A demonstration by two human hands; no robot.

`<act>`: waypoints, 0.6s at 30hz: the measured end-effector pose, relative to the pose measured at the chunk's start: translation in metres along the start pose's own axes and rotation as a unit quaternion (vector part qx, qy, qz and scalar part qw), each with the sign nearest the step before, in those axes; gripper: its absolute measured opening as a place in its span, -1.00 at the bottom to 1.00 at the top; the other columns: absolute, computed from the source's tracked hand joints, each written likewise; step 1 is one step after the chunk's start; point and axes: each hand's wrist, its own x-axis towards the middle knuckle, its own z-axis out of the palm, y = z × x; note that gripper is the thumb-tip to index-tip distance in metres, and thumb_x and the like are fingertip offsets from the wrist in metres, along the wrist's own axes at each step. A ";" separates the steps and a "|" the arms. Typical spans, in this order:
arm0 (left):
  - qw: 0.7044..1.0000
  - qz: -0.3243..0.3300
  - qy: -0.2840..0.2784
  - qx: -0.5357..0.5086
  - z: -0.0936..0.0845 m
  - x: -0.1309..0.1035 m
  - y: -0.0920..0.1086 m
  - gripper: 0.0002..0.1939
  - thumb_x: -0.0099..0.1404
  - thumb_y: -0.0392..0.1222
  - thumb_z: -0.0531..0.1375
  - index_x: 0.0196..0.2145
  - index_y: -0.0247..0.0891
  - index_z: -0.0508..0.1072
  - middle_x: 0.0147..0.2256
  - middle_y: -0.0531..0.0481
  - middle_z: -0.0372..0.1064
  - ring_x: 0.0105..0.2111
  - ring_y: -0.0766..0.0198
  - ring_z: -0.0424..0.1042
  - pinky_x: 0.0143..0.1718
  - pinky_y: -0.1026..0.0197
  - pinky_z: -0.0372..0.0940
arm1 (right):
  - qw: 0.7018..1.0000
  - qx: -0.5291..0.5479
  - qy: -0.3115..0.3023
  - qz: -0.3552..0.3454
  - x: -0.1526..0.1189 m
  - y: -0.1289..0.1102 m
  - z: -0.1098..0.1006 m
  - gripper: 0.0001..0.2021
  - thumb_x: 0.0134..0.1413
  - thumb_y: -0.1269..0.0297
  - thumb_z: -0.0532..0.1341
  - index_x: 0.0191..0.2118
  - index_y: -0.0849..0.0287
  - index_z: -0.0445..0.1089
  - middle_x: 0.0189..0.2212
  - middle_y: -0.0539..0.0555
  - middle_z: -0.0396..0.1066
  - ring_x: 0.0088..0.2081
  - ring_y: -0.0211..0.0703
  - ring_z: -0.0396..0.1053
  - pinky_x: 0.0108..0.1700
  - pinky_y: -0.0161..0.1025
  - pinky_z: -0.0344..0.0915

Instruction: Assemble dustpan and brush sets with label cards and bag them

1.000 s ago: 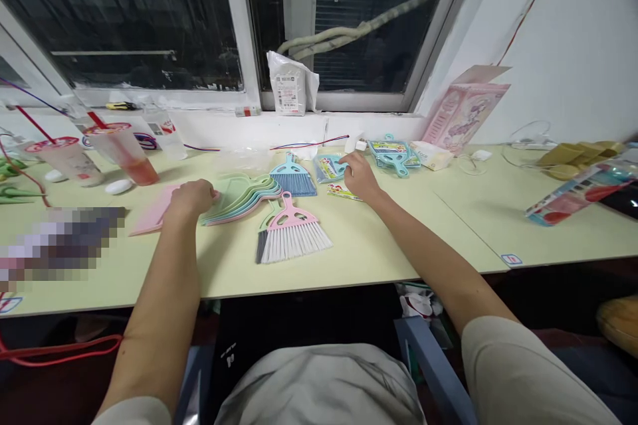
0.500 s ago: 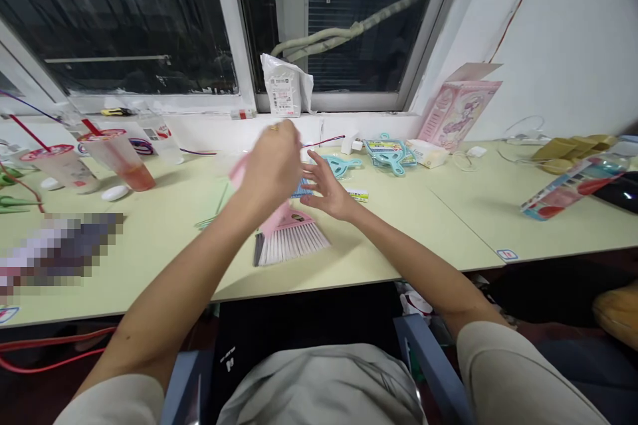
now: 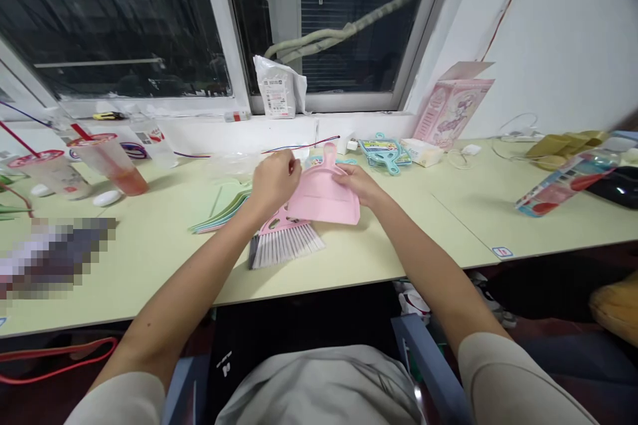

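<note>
A pink dustpan (image 3: 326, 198) is held up above the table, tilted, with its short handle pointing toward the window. My right hand (image 3: 359, 184) grips it by its right side, thumb on the front face. Close against the dustpan's left edge, my left hand (image 3: 277, 179) is closed with its fingers curled; what they hold, if anything, is hidden. Below the dustpan lies a pink brush (image 3: 288, 244) with white and dark grey bristles toward me, its upper part partly covered. Left of my left wrist rests a stack of dustpans (image 3: 222, 211), pale green on top.
Light blue brush-and-dustpan sets (image 3: 386, 154) lie at the back, beside a small white box (image 3: 423, 153). A pink carton (image 3: 454, 106) stands against the wall. Drink cups (image 3: 112, 166) stand at left; a bottle (image 3: 565, 179) lies at right. The table's front edge (image 3: 319, 287) is near me.
The pink dustpan has come into clear view between my hands. My right hand, open before, has closed on its side. My left hand has lowered slightly, and the dustpan stack beside it shows more.
</note>
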 end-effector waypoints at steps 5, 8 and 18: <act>0.963 -0.022 -0.249 0.102 0.006 -0.025 -0.050 -0.84 0.25 -0.14 0.16 -0.47 -0.17 0.42 -0.40 -0.19 0.51 -0.35 -0.08 0.51 -0.34 0.01 0.30 | 0.995 -0.064 0.081 0.007 0.019 0.018 -0.041 -0.72 -0.06 0.26 0.38 -0.15 0.15 0.58 -0.26 0.03 0.59 -0.26 -0.10 0.49 -0.24 -0.23 0.37; 0.936 -0.012 -0.343 0.081 0.011 -0.034 -0.064 -0.87 0.17 -0.10 0.20 -0.33 -0.14 0.50 -0.27 -0.19 0.57 -0.25 -0.10 0.54 -0.32 0.04 0.32 | 0.993 -0.078 0.088 0.008 0.025 0.030 -0.044 -0.73 -0.05 0.26 0.36 -0.16 0.15 0.59 -0.27 0.02 0.59 -0.27 -0.11 0.49 -0.27 -0.26 0.36; 0.951 -0.001 -0.310 -0.016 0.012 -0.042 -0.072 -0.70 0.15 -0.21 0.21 -0.13 -0.11 0.50 -0.26 -0.07 0.59 -0.32 0.03 0.53 -0.42 0.14 0.27 | 0.996 -0.060 0.064 0.030 0.027 0.035 -0.033 -0.74 -0.09 0.27 0.36 -0.20 0.15 0.56 -0.33 0.02 0.57 -0.32 -0.11 0.50 -0.29 -0.26 0.37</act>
